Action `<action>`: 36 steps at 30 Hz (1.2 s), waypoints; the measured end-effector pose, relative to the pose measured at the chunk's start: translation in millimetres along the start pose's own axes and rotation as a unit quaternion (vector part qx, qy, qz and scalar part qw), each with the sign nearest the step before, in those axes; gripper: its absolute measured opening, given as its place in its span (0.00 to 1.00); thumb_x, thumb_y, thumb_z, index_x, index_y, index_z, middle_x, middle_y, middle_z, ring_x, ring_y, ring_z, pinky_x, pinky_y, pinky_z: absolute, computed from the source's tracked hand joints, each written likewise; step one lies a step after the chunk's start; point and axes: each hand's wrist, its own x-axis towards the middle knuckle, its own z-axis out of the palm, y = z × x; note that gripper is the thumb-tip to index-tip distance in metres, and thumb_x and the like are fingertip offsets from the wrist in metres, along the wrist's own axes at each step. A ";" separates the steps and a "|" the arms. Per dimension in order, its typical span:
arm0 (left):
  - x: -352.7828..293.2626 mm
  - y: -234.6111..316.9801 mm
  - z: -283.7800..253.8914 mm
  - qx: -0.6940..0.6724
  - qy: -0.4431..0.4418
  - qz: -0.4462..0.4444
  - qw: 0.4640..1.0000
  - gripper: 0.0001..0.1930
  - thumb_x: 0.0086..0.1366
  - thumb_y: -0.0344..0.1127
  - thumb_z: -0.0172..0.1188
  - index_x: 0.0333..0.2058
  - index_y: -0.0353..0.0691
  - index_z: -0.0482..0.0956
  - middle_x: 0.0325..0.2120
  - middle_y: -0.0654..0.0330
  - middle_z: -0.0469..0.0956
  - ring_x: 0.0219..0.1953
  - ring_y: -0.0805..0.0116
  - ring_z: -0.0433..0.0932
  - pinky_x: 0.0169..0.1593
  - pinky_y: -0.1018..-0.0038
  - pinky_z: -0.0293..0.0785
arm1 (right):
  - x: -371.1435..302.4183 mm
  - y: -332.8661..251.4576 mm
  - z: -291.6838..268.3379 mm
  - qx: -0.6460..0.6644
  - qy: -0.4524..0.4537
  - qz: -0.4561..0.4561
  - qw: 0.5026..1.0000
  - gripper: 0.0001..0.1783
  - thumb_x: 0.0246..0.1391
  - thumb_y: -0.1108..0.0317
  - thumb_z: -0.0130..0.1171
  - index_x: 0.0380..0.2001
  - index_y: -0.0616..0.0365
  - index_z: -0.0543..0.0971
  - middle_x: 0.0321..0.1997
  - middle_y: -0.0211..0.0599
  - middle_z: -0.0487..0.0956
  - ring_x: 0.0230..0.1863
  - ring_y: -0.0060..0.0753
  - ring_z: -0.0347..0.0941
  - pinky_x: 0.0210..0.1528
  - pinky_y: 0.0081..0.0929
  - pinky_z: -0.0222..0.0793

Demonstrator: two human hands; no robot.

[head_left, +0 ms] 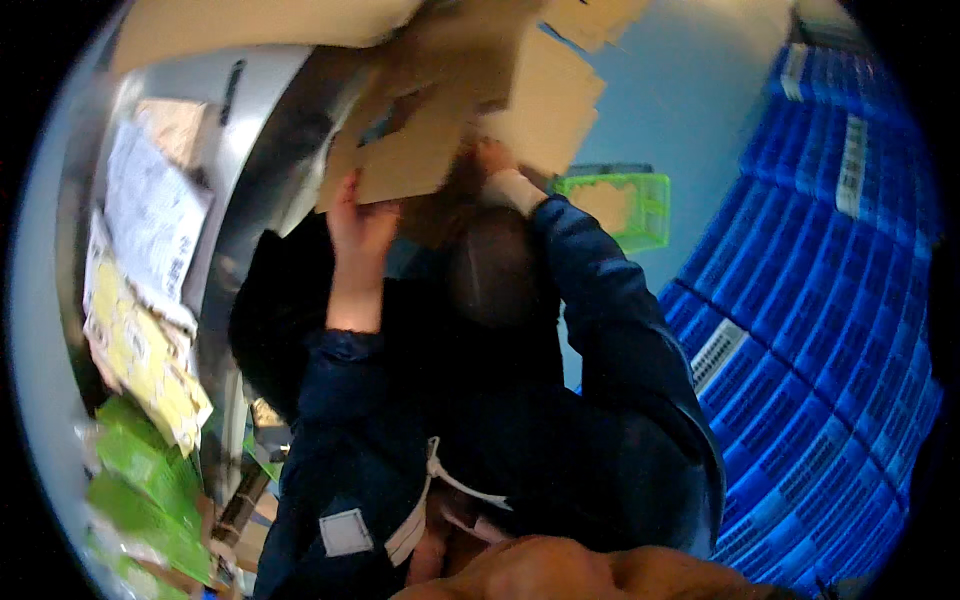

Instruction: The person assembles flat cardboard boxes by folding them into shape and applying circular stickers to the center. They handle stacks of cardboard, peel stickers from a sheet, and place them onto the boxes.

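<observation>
Head view: both arms in dark blue sleeves reach up to a flattened brown cardboard box (pixel 440 150) held overhead, the landmark for everything else. Left hand (pixel 358 225) grips the lower left edge of the cardboard box, fingers curled behind the flap. Right hand (pixel 500 175) presses against its underside near the middle; whether those fingers close on a flap, I cannot tell. My judgement: the cardboard box is raised but not yet opened into shape or set down, so most of the handling is left. Left of the box stands a steel surface (pixel 265 130) with printed sheets and green packets (pixel 140 480). Right of it rise stacked blue crates (pixel 820 300); a green basket (pixel 625 205) sits just below its right edge.
</observation>
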 end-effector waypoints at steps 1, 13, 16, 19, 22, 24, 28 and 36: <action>-2.0 -0.7 9.4 0.048 -0.028 0.028 0.998 0.20 0.62 0.33 0.49 0.54 0.38 0.64 0.53 0.51 0.66 0.57 0.53 0.64 0.60 0.55 0.60 | 0.1 2.0 2.5 0.018 0.006 -0.001 1.000 0.15 0.50 0.66 0.53 0.43 0.56 0.69 0.46 0.41 0.69 0.43 0.40 0.66 0.43 0.36 0.65; -60.0 22.9 47.5 -0.100 0.143 -0.073 0.982 0.18 0.63 0.32 0.50 0.51 0.37 0.64 0.48 0.56 0.71 0.50 0.60 0.71 0.56 0.65 0.67 | -239.2 198.0 1.2 0.554 0.221 0.344 0.725 0.19 0.46 0.67 0.65 0.35 0.57 0.65 0.28 0.34 0.70 0.27 0.27 0.68 0.25 0.27 0.65; -107.9 47.0 61.9 -0.068 0.113 -0.075 0.988 0.18 0.63 0.33 0.49 0.51 0.35 0.65 0.47 0.55 0.72 0.50 0.60 0.72 0.56 0.64 0.67 | -300.8 213.4 -9.0 0.427 0.221 0.356 0.801 0.27 0.45 0.73 0.66 0.47 0.57 0.64 0.47 0.37 0.67 0.44 0.34 0.67 0.44 0.34 0.69; -164.6 74.7 75.4 -0.029 0.072 -0.095 0.992 0.19 0.63 0.34 0.49 0.51 0.34 0.66 0.48 0.53 0.72 0.50 0.59 0.72 0.57 0.63 0.66 | -305.7 212.4 -30.0 0.548 0.228 0.361 0.719 0.21 0.49 0.71 0.63 0.45 0.56 0.67 0.45 0.35 0.71 0.40 0.35 0.71 0.36 0.35 0.72; -209.2 105.8 77.3 0.026 0.032 -0.110 0.993 0.22 0.62 0.37 0.50 0.53 0.33 0.65 0.49 0.52 0.72 0.51 0.60 0.72 0.56 0.63 0.67 | -299.2 169.9 -78.3 0.673 0.274 0.319 0.608 0.13 0.52 0.68 0.59 0.41 0.55 0.72 0.34 0.31 0.74 0.33 0.30 0.73 0.27 0.31 0.72; -228.7 131.5 81.8 0.070 -0.101 -0.102 0.987 0.22 0.61 0.36 0.51 0.52 0.33 0.66 0.48 0.49 0.73 0.50 0.58 0.73 0.56 0.63 0.66 | -294.9 152.2 -121.8 0.690 0.296 0.232 0.618 0.11 0.55 0.65 0.56 0.40 0.55 0.72 0.32 0.31 0.74 0.32 0.28 0.72 0.29 0.30 0.71; -263.1 163.6 93.9 0.205 -0.226 -0.022 0.952 0.24 0.60 0.35 0.54 0.54 0.31 0.64 0.48 0.47 0.73 0.48 0.59 0.74 0.55 0.65 0.68 | -306.0 125.2 -189.3 0.696 0.293 0.082 0.650 0.17 0.59 0.60 0.51 0.45 0.60 0.71 0.38 0.34 0.76 0.38 0.32 0.74 0.37 0.28 0.73; -308.1 179.7 65.2 0.487 -0.309 0.032 0.816 0.23 0.60 0.35 0.57 0.53 0.32 0.67 0.45 0.56 0.75 0.46 0.67 0.73 0.52 0.69 0.67 | -352.6 57.4 -295.2 0.662 0.302 0.125 0.675 0.21 0.61 0.58 0.48 0.50 0.64 0.67 0.47 0.47 0.74 0.42 0.41 0.75 0.40 0.32 0.74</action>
